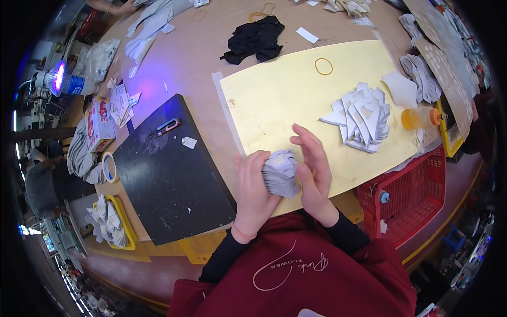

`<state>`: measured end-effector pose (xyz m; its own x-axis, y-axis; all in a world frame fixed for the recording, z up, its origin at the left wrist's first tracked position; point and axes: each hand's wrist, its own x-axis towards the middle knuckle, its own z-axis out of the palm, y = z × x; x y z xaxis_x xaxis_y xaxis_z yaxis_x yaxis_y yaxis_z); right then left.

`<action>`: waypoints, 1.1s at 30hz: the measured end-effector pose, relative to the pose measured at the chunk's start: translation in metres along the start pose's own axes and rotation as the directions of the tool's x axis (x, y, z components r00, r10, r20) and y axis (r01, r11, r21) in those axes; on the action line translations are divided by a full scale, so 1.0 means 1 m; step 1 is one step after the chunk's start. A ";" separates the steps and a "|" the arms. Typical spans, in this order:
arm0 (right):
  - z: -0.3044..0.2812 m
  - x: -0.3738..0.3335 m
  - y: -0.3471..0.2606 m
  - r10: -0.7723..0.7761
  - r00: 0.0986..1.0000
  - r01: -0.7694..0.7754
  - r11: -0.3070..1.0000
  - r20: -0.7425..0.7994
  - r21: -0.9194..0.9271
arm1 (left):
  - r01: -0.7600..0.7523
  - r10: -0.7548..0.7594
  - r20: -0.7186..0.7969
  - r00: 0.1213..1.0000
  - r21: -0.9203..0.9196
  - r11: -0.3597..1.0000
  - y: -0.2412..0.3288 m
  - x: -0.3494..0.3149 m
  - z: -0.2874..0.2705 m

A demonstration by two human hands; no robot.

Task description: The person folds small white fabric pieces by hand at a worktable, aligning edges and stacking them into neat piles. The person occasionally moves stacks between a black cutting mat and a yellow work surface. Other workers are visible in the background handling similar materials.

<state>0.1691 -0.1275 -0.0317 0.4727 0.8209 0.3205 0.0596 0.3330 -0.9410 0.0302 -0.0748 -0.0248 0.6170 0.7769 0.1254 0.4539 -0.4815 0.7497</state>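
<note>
My left hand (252, 187) is closed around a bundle of grey fabric pieces (281, 177), stacked in layers, above the near edge of a pale yellow board (274, 100). At the bundle's right side is my right hand (317, 182), its fingers apart; whether the thumb touches the bundle I cannot tell. Farther right on the board lies a loose heap of cut grey-white pieces (364, 119). A yellow rubber band (324, 66) rests near the board's far edge.
A black board (174, 174) with a cutter knife (168, 127) lies left, beside a tape roll (110, 168). A red basket (412, 195) and an orange-capped bottle (421, 118) are at right. Black cloth (256, 39) lies beyond; another person's hand (125, 8) shows far left.
</note>
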 end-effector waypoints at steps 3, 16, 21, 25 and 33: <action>-0.001 0.004 -0.004 0.012 0.989 0.013 0.985 0.147 -0.171 | -0.021 0.027 -0.062 0.998 0.093 0.995 0.003 0.006 -0.001; 0.006 0.018 0.004 0.369 0.896 -0.378 0.926 0.246 -0.015 | 0.087 -0.093 0.023 0.995 0.178 0.980 0.009 0.015 -0.003; 0.021 0.012 -0.004 0.423 0.900 -0.429 0.821 0.103 0.377 | 0.085 -0.086 0.011 0.996 0.065 0.994 0.003 0.018 -0.006; 0.016 0.014 -0.005 0.409 0.889 -0.454 0.846 0.205 0.280 | 0.127 -0.125 0.030 0.992 -0.060 0.990 -0.002 0.018 -0.007; 0.024 0.007 -0.004 0.363 0.890 -0.415 0.895 0.275 0.162 | 0.149 -0.143 -0.064 0.988 0.102 0.984 -0.002 0.017 -0.007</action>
<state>0.1512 -0.1119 -0.0234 0.2008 0.9793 -0.0265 -0.2858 0.0327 -0.9577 0.0354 -0.0581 -0.0197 0.5037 0.8619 0.0581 0.6038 -0.3993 0.6899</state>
